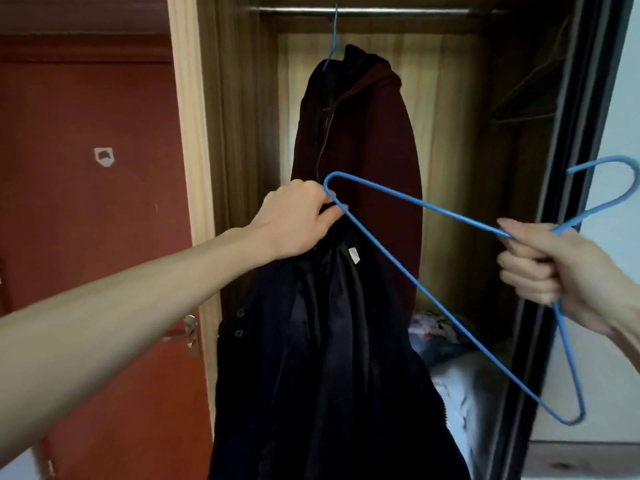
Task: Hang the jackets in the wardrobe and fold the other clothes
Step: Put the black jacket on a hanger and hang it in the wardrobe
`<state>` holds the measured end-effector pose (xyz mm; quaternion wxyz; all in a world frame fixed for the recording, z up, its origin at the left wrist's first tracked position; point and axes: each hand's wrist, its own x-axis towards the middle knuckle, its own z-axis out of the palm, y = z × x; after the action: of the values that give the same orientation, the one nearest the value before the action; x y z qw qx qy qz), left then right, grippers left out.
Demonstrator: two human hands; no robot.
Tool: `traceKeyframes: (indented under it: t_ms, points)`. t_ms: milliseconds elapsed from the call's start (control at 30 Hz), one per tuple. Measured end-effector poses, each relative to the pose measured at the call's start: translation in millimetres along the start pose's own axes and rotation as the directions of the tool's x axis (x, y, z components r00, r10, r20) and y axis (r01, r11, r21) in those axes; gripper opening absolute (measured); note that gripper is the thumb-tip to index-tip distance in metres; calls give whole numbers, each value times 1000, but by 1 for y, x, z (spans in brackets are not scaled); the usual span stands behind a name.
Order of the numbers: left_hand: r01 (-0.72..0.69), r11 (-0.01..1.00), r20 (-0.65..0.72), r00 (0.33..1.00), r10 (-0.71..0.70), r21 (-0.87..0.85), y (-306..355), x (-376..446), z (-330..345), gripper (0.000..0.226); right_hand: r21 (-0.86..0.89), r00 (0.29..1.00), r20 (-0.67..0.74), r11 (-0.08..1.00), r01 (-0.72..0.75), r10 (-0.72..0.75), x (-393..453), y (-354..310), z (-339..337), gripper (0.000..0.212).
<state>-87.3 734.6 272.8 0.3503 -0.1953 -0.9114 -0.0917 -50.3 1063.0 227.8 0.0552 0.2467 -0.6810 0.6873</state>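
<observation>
Black jacket (322,358) hangs from left hand (294,223), fingers pinching its collar before the wardrobe (242,133). Right hand (561,275) grips blue hanger (415,278), one tip at collar. Maroon jacket (363,150) on rail (363,10).

One head-worn wide-angle view faces straight into the open wooden wardrobe (450,133) at arm's length, close up.

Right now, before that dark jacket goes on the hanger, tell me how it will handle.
The dark jacket is probably floppy: it hangs in loose folds from the left hand gripping its collar. Its lining looks shiny, so it may slide on the thin blue hanger held in the right hand. It looks fairly bulky, so likely somewhat heavy.
</observation>
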Motion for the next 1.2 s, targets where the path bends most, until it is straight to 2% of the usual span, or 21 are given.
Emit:
traceKeyframes:
  t_ms: [67,167,300,400,567,667,767,867,967,1067,1133,1200]
  points:
    - [4,999,43,999,-2,-54,-13,-16,-2,35,7,996,2,996,-93,93,-17,6,15,49]
    - [-16,991,65,998,25,-136,-22,-34,-3,49,-26,984,-1,984,-176,176,-40,16,39,49]
    - [-13,992,110,994,26,-124,-24,-46,-9,47,-54,966,-55,965,-255,252,-69,18,50,49]
    - [-29,998,108,994,36,-60,-24,-54,-17,43,-179,954,-69,938,-298,290,-83,15,62,49]
    - [-164,976,70,985,155,144,9,-73,-25,41,-346,969,-85,905,-249,234,-87,5,109,55]
    - [-226,957,80,973,215,182,32,-83,-24,41,-428,969,-88,869,-247,233,-81,9,138,53]
    - [-194,970,68,980,186,146,48,-88,-22,39,-368,953,-122,879,-304,278,-78,27,161,51]
    - [-143,984,36,989,140,103,58,-95,-20,43,-197,934,-154,917,-348,321,-83,50,178,50]
    - [-124,992,52,991,124,9,64,-107,-15,42,-8,941,-193,958,-286,279,-88,62,191,49]
    - [-199,973,155,964,216,-120,67,-118,-10,28,43,954,-245,985,-169,174,-90,61,198,45]
    - [-266,941,201,930,308,-210,65,-123,-10,32,76,948,-287,990,-118,135,-92,64,195,46]
    - [-313,925,202,913,356,-215,58,-128,-8,41,86,943,-314,993,-84,107,-96,68,187,50]
